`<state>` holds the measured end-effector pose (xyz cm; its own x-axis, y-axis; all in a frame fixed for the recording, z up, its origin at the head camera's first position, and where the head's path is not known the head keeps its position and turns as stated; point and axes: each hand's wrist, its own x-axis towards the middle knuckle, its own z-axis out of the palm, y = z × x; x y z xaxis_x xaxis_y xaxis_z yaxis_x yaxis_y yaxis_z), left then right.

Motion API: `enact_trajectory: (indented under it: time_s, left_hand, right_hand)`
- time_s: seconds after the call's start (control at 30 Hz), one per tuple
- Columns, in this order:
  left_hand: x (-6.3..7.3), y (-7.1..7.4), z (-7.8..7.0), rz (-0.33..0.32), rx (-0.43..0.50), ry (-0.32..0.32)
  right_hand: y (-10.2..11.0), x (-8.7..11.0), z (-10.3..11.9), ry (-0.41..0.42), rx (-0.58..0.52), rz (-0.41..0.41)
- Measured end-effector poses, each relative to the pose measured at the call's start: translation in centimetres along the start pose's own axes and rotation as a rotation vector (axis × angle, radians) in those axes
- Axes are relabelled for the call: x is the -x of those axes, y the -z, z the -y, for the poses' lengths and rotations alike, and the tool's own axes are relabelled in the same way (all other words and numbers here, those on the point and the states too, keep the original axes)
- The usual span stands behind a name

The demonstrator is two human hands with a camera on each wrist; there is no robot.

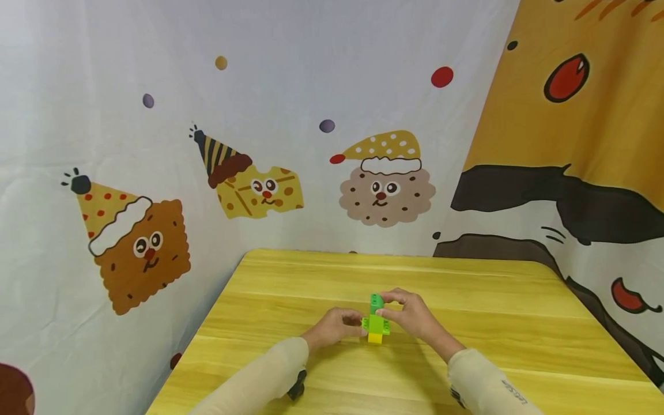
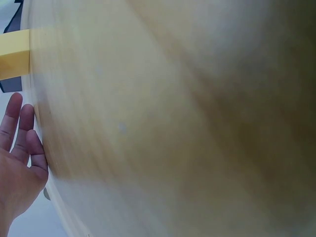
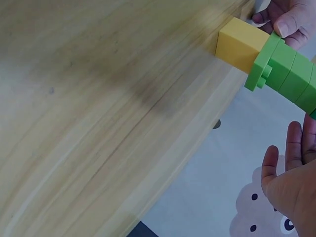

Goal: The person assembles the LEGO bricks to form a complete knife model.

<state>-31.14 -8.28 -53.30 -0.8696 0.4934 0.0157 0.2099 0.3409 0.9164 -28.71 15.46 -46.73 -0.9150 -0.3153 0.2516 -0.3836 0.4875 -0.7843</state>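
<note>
A stack of toy building bricks (image 1: 376, 321) stands upright on the wooden table. Its base is a yellow brick (image 3: 241, 43); a light green plate (image 3: 265, 61) with studs juts out to both sides above it. Light green bricks (image 3: 295, 71) rise from the plate under a darker green top brick (image 1: 374, 302). My right hand (image 1: 414, 314) pinches that top brick between thumb and fingers. At the plate's left end, my left hand (image 1: 336, 327) holds the stack by thumb and fingers. In the left wrist view, only several outer fingers and part of the yellow brick show.
The wooden table (image 1: 249, 282) reaches back to a cloth backdrop (image 1: 290, 86) printed with cartoon figures. A dark strap (image 1: 297, 386) is at my left wrist.
</note>
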Motion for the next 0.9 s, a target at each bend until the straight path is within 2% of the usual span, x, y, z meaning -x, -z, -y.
enact_trajectory:
  time_s: [0.37,0.9]
  left_hand:
    - [0.14,0.07,-0.23,-0.002,0.012,0.007]
    - [-0.05,-0.06,-0.07,-0.017,-0.027,0.005]
  right_hand:
    - [0.26,-0.29,-0.04,0.015,0.006,0.035]
    - [-0.05,0.09,-0.9,0.039,-0.003,0.011]
